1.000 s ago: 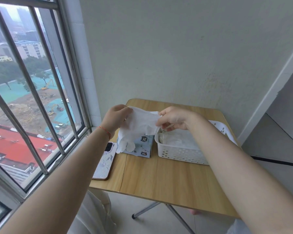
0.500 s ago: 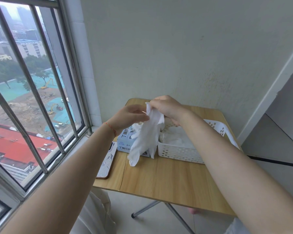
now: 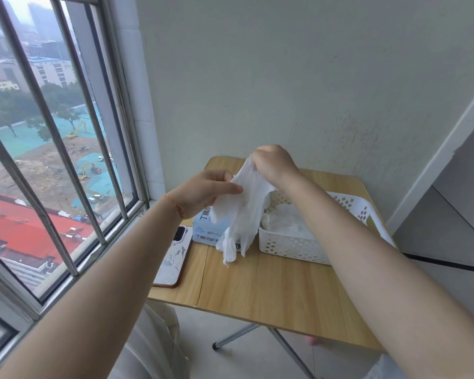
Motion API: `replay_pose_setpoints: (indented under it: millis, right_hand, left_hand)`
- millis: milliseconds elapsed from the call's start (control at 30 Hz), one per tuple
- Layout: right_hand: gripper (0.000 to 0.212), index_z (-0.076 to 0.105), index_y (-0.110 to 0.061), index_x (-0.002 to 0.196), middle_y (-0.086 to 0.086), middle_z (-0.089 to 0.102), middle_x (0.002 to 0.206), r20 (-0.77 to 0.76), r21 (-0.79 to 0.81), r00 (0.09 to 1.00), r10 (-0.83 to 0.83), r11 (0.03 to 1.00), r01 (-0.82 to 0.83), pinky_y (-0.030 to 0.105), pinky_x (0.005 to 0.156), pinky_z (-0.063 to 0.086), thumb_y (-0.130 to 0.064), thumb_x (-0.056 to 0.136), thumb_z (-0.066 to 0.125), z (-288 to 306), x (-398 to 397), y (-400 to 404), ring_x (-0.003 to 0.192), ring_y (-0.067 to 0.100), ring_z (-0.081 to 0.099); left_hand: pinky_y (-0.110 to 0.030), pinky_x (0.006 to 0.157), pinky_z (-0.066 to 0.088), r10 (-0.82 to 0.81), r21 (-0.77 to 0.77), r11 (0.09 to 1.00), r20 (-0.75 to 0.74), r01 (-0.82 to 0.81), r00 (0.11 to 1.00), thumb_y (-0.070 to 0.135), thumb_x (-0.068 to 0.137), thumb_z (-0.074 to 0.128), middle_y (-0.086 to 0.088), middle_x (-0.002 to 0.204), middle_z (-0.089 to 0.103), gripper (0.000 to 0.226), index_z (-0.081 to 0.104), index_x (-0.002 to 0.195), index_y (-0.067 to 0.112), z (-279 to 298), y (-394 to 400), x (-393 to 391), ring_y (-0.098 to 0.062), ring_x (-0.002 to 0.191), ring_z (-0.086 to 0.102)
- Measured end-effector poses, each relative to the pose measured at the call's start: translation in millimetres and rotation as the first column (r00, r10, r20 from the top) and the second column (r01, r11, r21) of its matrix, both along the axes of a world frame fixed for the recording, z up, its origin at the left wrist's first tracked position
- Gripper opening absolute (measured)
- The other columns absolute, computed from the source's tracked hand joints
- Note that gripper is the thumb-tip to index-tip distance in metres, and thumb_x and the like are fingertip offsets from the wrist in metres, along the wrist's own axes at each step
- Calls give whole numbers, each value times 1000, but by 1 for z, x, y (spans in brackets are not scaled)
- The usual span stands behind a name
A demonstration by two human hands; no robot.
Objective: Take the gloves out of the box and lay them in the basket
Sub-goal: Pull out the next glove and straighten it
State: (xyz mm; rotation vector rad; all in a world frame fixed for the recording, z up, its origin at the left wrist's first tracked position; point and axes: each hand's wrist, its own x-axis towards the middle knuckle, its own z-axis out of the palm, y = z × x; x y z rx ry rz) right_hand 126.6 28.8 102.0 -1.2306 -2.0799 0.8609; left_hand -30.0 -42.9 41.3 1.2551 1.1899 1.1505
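Note:
A white glove [image 3: 244, 212] hangs in the air above the table, fingers pointing down. My right hand [image 3: 274, 164] pinches its cuff at the top. My left hand [image 3: 208, 187] pinches its left edge a little lower. Behind and below the glove stands the pale blue glove box [image 3: 204, 232], partly hidden by it. To the right of the box sits the white perforated basket [image 3: 293, 247], with several white gloves [image 3: 288, 222] lying inside.
A phone [image 3: 174, 258] lies on the wooden folding table [image 3: 257, 285] at its left edge, beside a barred window [image 3: 58, 149]. The wall stands close behind the table. The table's front half is bare wood.
Both hands have lifted the glove higher. It was stretched flat between them, and now hangs long and vertical, with my right hand above my left.

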Motion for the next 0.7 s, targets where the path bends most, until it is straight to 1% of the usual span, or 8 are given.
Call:
replay_pose_setpoints:
  millis: [67, 167, 267, 333, 400, 467, 567, 700]
  right_hand:
    - [17, 42, -12, 68, 4, 35, 66, -22, 0, 1000, 1, 1000, -1, 32, 55, 22, -8, 85, 41, 0, -5, -1, 64, 20, 28]
    - [27, 27, -17, 63, 1, 26, 63, -60, -17, 998, -8, 1000, 7, 32, 54, 16, -6, 85, 40, 0, -8, -2, 60, 18, 20]
    - [20, 31, -14, 64, 5, 28, 65, -58, -46, 998, -34, 998, 31, 31, 55, 18, -6, 81, 39, 1, -8, -1, 63, 19, 23]
    - [12, 38, -13, 68, 7, 33, 68, -46, -90, 997, -58, 994, 54, 29, 55, 21, -8, 78, 40, 2, -6, 0, 64, 20, 28]
    - [14, 38, -13, 62, 4, 36, 62, -50, -148, 995, -82, 986, 73, 27, 54, 26, -7, 75, 41, 2, -5, 2, 61, 21, 31]
    - [24, 35, -14, 54, 0, 37, 53, -62, -164, 992, -106, 982, 95, 26, 54, 26, -3, 75, 41, 2, -4, 4, 57, 21, 31]
    - [29, 25, -18, 57, 0, 26, 57, -55, -118, 992, -111, 988, 104, 29, 54, 18, 1, 75, 39, 1, -7, 6, 59, 20, 23]
    - [29, 25, -19, 63, 0, 25, 63, -38, -57, 993, -110, 993, 108, 31, 52, 16, 1, 79, 37, 0, -13, 6, 60, 19, 22]
  left_hand:
    - [-30, 71, 56, -52, -50, 997, 26, 54, 998, 14, 75, 73, -10, 90, 67, 19, 60, 88, 8, -4, -2, -2, -23, 80, 66]
    - [-38, 85, 57, -135, -160, 978, -6, 132, 991, 14, 82, 70, -17, 109, 68, 38, 63, 113, -5, -15, -8, -9, -26, 94, 67]
    - [-37, 85, 57, -131, -219, 966, 46, 138, 990, 18, 81, 71, -7, 90, 67, 19, 70, 89, 1, -23, -15, -17, -19, 83, 65]
    - [-37, 90, 55, -86, -196, 975, 81, 101, 993, 19, 80, 71, -6, 88, 67, 13, 72, 79, 6, -26, -17, -24, -19, 84, 64]
    - [-39, 97, 53, -25, -163, 986, 143, 48, 989, 19, 79, 70, -11, 100, 65, 22, 71, 95, 4, -27, -17, -30, -24, 97, 63]
    - [-38, 96, 54, 34, -156, 988, 221, 1, 975, 19, 79, 66, -12, 103, 62, 35, 64, 109, 1, -25, -15, -33, -25, 99, 61]
    - [-31, 78, 57, 83, -193, 981, 299, -24, 951, 16, 77, 61, -12, 97, 61, 34, 62, 108, 2, -20, -14, -31, -24, 85, 61]
    - [-34, 84, 49, 167, -285, 957, 395, -52, 904, 15, 68, 68, -14, 110, 52, 49, 52, 115, 10, -20, -9, -28, -28, 91, 60]
